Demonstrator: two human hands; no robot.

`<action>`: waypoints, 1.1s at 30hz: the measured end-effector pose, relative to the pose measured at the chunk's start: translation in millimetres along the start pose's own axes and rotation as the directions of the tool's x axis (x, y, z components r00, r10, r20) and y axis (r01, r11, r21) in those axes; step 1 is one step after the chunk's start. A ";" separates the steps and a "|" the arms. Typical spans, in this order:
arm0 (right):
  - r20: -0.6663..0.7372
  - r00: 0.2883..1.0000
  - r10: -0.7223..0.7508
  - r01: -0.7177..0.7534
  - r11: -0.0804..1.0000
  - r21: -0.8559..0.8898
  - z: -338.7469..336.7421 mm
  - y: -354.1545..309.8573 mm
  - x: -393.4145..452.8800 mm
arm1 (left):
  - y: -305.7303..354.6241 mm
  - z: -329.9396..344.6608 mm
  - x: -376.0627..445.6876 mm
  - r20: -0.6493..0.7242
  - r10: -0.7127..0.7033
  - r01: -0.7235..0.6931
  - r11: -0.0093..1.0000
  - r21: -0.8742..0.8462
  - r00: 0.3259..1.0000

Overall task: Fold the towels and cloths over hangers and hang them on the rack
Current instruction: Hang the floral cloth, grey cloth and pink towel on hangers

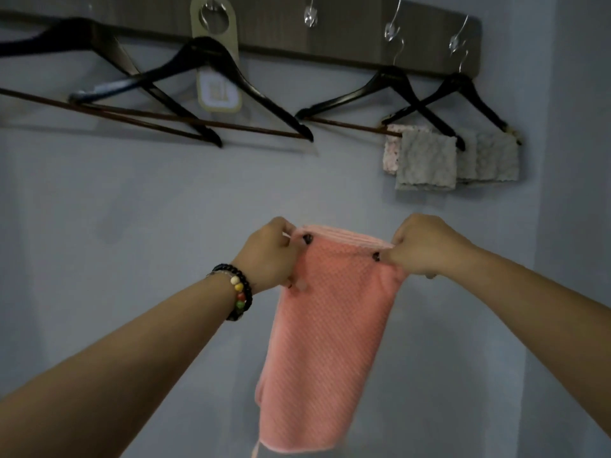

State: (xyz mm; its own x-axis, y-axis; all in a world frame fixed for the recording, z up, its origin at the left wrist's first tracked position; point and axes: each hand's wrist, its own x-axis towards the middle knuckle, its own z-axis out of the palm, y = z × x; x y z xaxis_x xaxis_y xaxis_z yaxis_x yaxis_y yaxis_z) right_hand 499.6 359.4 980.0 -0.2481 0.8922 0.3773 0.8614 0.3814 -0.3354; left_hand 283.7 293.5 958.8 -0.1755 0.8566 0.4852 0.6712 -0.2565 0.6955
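Note:
A pink waffle-textured towel (pixel 327 328) hangs down in front of me, folded at its top edge. My left hand (pixel 269 256) pinches its top left corner, and my right hand (pixel 425 247) pinches its top right corner, holding it stretched between them. Above, a dark wooden rack (pixel 297 34) runs along the wall with clear hooks. Two black hangers at the right (pixel 393 97) (pixel 463 94) carry small grey and pinkish cloths (pixel 426 163). Two empty black hangers (pixel 211 81) (pixel 82 51) hang at the left.
A beige door-hanger tag (pixel 215 57) hangs from a hook behind the middle hanger. One clear hook (pixel 310 14) between the hangers holds nothing. The grey wall fills the background, and a beaded bracelet (pixel 236 292) sits on my left wrist.

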 end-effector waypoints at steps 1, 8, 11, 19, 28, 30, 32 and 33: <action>0.034 0.999 0.031 -0.034 0.996 0.077 -6.8 0.1 5.7 | 9.1 1.3 10.2 -0.013 -0.002 0.001 0.999 -0.043 1.000; 0.071 0.997 0.032 -0.072 0.725 0.685 -34.0 7.0 55.7 | 54.1 14.6 88.9 -0.272 0.149 -0.180 0.979 -0.094 0.951; -0.032 0.999 0.017 0.014 0.633 0.774 -46.4 12.2 83.1 | 66.2 22.2 122.6 -0.349 0.212 -0.264 0.959 -0.107 0.913; -0.390 0.921 0.011 0.316 0.568 0.760 -90.6 24.8 183.6 | 101.4 25.8 219.9 -0.460 0.339 -0.428 0.898 -0.103 0.821; -0.599 0.772 -0.213 0.592 0.582 0.557 -106.6 45.9 290.8 | 123.6 14.8 302.5 -0.534 0.466 -0.416 0.882 0.221 0.705; -0.582 0.759 -0.291 0.627 0.566 0.535 -98.9 45.4 296.6 | 121.2 19.3 312.0 -0.509 0.466 -0.413 0.883 0.222 0.724; -0.548 0.759 -0.352 0.634 0.591 0.499 -87.2 47.6 306.1 | 114.2 25.4 321.1 -0.460 0.490 -0.395 0.871 0.292 0.741; -0.527 0.761 -0.380 0.631 0.621 0.465 -79.6 48.8 312.7 | 109.1 29.1 326.2 -0.429 0.507 -0.386 0.857 0.341 0.747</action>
State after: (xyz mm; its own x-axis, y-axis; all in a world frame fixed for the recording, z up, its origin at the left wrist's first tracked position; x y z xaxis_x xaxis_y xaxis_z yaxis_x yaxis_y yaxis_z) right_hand 499.3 637.8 1150.3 -0.2824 0.4066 0.8689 0.1720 0.9125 -0.3711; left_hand 320.6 558.0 1177.5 -0.0996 0.3180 0.9428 0.8884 -0.3983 0.2282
